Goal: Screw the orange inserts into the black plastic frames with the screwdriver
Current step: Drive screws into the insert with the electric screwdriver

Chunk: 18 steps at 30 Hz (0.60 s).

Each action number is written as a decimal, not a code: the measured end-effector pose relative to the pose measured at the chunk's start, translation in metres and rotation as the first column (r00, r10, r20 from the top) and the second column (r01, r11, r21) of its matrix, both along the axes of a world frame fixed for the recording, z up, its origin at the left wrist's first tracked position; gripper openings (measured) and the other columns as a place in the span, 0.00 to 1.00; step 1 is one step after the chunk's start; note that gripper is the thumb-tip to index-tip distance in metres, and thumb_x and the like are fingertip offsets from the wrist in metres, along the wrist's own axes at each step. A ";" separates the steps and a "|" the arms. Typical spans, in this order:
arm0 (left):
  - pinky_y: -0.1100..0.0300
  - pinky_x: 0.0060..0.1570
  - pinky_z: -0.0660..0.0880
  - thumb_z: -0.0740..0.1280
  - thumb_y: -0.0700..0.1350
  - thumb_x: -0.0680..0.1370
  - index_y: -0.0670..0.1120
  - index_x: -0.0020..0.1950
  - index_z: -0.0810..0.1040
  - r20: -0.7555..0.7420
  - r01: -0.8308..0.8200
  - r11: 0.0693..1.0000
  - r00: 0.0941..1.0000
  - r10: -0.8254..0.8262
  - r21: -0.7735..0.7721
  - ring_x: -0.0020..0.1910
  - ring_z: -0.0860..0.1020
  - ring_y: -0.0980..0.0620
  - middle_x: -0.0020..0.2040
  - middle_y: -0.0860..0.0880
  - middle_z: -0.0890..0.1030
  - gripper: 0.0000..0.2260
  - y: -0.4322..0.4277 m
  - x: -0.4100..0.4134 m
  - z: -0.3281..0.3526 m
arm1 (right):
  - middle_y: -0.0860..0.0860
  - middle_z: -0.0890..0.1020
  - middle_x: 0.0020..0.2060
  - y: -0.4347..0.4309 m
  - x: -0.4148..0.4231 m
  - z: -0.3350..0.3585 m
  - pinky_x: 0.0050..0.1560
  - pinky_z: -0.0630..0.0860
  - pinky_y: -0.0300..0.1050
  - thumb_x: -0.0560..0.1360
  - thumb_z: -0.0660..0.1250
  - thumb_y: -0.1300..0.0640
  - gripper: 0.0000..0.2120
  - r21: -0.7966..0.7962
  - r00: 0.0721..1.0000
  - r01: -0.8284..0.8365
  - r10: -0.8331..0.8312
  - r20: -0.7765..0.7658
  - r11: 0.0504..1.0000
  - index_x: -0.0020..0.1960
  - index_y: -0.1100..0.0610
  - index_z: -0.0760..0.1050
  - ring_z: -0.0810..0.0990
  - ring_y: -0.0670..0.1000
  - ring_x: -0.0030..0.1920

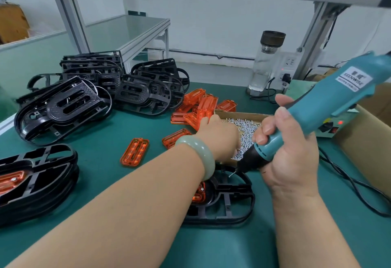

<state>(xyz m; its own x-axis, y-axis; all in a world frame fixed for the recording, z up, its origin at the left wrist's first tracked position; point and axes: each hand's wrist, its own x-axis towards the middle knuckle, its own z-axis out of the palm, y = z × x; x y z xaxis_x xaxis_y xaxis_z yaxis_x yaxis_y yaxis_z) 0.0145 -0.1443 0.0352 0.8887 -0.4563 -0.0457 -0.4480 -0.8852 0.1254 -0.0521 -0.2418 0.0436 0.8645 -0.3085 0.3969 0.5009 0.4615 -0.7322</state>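
At the lower left edge of the green-matted workbench (101,151) sits a short stack of black plastic frames (40,185), the top one already carrying a translucent orange insert (12,181). Behind it sprawls a larger heap of bare black frames (69,105). Further right, one flat orange insert (134,151) lies alone on the mat, and a pile of loose orange inserts (201,107) lies just beyond it.

The left hand (218,134), a pale green bangle (197,153) on its wrist, reaches down into a shallow cardboard tray (239,114) of small silver screws (245,130) – its fingertips are hidden behind the back of the hand, so I cannot tell whether they pinch a screw. Under both forearms lies the black frame being worked on (232,200), an orange piece (200,193) seated in its left end.

The right hand (289,147) wraps its fingers tightly round the teal electric screwdriver (330,102), whose bit (231,174) hangs just above that frame – not touching it. Behind stand a clear glass bottle (266,62) and a power box with red lights (332,127).
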 end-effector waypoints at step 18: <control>0.60 0.41 0.75 0.67 0.44 0.71 0.52 0.31 0.75 -0.039 -0.122 0.810 0.992 0.122 -0.573 0.36 0.77 0.55 0.32 0.57 0.77 0.09 0.013 -0.008 0.019 | 0.47 0.73 0.25 0.001 0.000 0.000 0.30 0.70 0.37 0.74 0.62 0.59 0.09 -0.004 0.999 -0.038 0.038 -0.011 0.999 0.54 0.56 0.73 0.70 0.46 0.24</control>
<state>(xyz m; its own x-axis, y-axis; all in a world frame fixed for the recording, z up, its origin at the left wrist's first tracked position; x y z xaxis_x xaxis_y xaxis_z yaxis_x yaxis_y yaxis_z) 0.0061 -0.1310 0.0545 0.9388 -0.2878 0.1894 -0.3412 -0.7000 0.6274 -0.0517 -0.2413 0.0434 0.8797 -0.2737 0.3889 0.4753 0.4769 -0.7394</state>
